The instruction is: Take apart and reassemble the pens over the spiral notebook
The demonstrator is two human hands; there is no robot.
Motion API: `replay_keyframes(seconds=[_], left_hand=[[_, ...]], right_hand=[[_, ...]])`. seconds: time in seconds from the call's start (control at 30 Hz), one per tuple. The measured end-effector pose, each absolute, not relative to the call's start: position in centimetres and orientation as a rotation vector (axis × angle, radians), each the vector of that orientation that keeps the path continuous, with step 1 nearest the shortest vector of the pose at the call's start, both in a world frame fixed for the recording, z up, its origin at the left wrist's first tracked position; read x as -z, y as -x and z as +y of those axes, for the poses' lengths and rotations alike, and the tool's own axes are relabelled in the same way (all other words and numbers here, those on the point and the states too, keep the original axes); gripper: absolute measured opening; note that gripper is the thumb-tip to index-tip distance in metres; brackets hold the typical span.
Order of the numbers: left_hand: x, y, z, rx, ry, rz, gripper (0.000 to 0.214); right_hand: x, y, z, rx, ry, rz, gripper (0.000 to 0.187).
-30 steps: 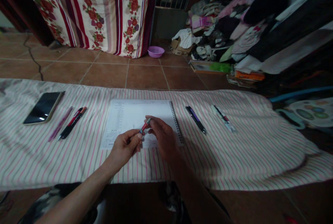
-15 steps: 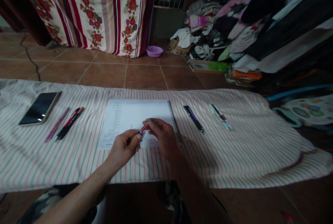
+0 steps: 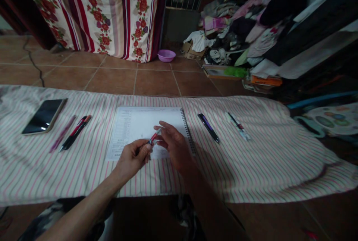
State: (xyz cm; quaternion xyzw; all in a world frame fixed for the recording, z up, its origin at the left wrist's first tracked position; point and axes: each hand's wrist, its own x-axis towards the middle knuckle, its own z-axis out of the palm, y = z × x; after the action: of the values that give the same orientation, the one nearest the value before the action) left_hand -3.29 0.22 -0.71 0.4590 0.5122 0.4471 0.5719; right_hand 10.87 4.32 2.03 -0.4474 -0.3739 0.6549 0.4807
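Over the spiral notebook [image 3: 152,118], my left hand [image 3: 135,159] is closed around a slim pen [image 3: 154,135] with a red section, its far end pointing up and to the right. My right hand [image 3: 175,142] is just beside that far end, its fingers apart and curved around it. Whether a fingertip still touches the pen is hard to see. Most of the pen's near part is hidden in my left fist. A black and purple pen [image 3: 208,127] lies to the right of the notebook.
A phone [image 3: 44,116], a purple pen [image 3: 63,133] and red and black pens [image 3: 75,132] lie on the left of the striped cloth [image 3: 92,174]. A pale pen [image 3: 239,126] lies at right. A pink basin [image 3: 166,55] and heaped clothes [image 3: 237,28] are beyond on the floor.
The fingers of my right hand have opened and spread away from the pen's far end. My left hand keeps its grip on the pen in nearly the same place.
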Motion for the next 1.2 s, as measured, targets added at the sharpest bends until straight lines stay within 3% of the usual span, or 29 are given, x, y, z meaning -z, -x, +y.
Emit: replay_keyframes(seconds=[0.3,0.47,0.73,0.97,1.2], left_hand=[[1.0,3.7,-0.1,-0.976,-1.218,1.260,0.032],[1.0,3.9,-0.2,-1.000,-1.209,1.289,0.030],[0.7,4.2,-0.3,-0.975,-1.276,1.349,0.030],[0.3,4.5,-0.4,-0.946,-1.302,1.375,0.029],[0.2,4.5,-0.5,-0.942,-1.267,1.366,0.030]], right_hand=[[-2.0,-10.8,4.5,-1.536,1.192,-0.964,0.020],[-2.1,-10.6,4.3,-1.684,1.040,-0.831,0.035],[-1.3,-10.6,4.6,-1.535,1.193,-1.008,0.021],[-1.6,-10.4,4.3,-1.681,1.088,-0.915,0.035],[-1.2,-10.1,4.5,-1.573,1.138,-0.898,0.027]])
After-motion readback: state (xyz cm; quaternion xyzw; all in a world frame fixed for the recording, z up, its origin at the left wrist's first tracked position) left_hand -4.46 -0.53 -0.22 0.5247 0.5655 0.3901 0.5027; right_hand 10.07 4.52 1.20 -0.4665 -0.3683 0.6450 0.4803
